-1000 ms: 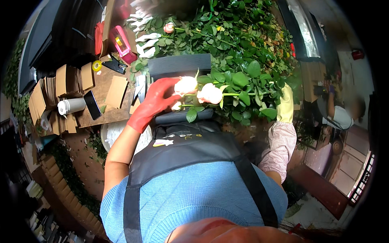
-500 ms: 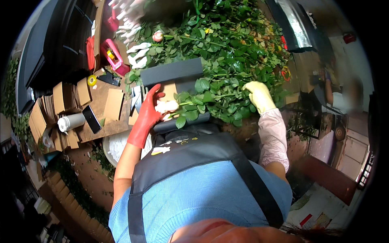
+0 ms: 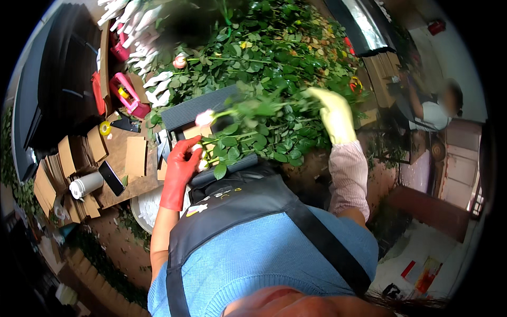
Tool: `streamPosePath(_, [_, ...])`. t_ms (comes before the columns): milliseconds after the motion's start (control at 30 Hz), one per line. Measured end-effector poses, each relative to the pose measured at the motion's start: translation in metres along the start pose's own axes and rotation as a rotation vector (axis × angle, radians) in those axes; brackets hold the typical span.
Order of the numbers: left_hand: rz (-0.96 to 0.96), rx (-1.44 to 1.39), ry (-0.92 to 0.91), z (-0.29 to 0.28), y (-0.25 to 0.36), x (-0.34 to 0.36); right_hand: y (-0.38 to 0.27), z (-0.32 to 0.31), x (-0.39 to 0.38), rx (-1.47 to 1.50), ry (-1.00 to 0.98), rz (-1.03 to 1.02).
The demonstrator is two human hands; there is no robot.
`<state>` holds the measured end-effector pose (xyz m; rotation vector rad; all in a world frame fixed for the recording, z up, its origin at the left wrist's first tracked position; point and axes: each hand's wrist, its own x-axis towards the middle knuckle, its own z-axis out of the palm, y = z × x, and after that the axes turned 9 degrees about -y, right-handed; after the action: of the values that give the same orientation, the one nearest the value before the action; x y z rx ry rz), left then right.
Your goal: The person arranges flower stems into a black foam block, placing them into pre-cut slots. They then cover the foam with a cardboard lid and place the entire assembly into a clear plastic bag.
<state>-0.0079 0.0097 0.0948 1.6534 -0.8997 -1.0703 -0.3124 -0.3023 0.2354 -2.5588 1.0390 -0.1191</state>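
Note:
My left hand (image 3: pixel 179 168), in a red rubber glove, curls its fingers round the head of a pale rose (image 3: pixel 203 165) at the left end of a folded dark grey corrugated sheet (image 3: pixel 198 107). Leafy stems run right from there across the sheet. Above it, a pale pink rose (image 3: pixel 205 118) is smeared by motion, its leafy stem reaching toward my right hand (image 3: pixel 334 112). That hand wears a pale yellow glove, its fingers closed at the stem's far end, partly blurred. A pile of cut roses (image 3: pixel 285 58) with green leaves covers the bench beyond.
At left are a phone (image 3: pixel 112 178), a white cup (image 3: pixel 86 185), cardboard pieces (image 3: pixel 135 156), yellow tape (image 3: pixel 104 128) and a pink tool (image 3: pixel 128 95). White netted blooms (image 3: pixel 142 37) lie at the back left. Another person (image 3: pixel 438 108) works at far right.
My right hand has risen slightly, and the pink rose with its leaves now lies across the sheet, blurred. My left fingers have closed in on the pale rose head. The whole view has shifted.

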Motion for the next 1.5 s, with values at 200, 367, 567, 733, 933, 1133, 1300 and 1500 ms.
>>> streamPosePath(200, [0.171,0.534,0.082,-0.003,-0.007,0.005,-0.002,-0.024,0.011,-0.163,0.222,-0.36])
streamPosePath(367, [0.134,0.047,0.145,0.004,-0.016,0.011,0.0,0.079,0.019,-0.268,-0.387,0.077])
streamPosePath(567, [0.086,0.056,0.077,0.005,-0.011,0.007,0.017,0.054,0.04,-0.127,-0.782,-0.033])
streamPosePath(733, [0.062,0.126,0.055,0.004,-0.005,0.011,0.005,0.033,0.122,-0.015,-0.384,-0.228])
streamPosePath(933, [0.2,0.39,0.108,0.003,-0.018,0.008,0.002,0.155,0.235,-0.886,-0.14,-0.202])
streamPosePath(1133, [0.151,0.598,0.196,0.012,0.003,0.011,0.019,0.071,0.215,0.008,0.02,-0.415])
streamPosePath(1300, [0.318,0.667,0.445,0.015,0.053,-0.018,-0.021,-0.036,0.153,-0.38,0.37,-0.604])
streamPosePath(1500, [0.659,0.726,0.688,-0.001,0.123,-0.039,-0.187,-0.049,0.108,-0.521,0.159,-1.115])
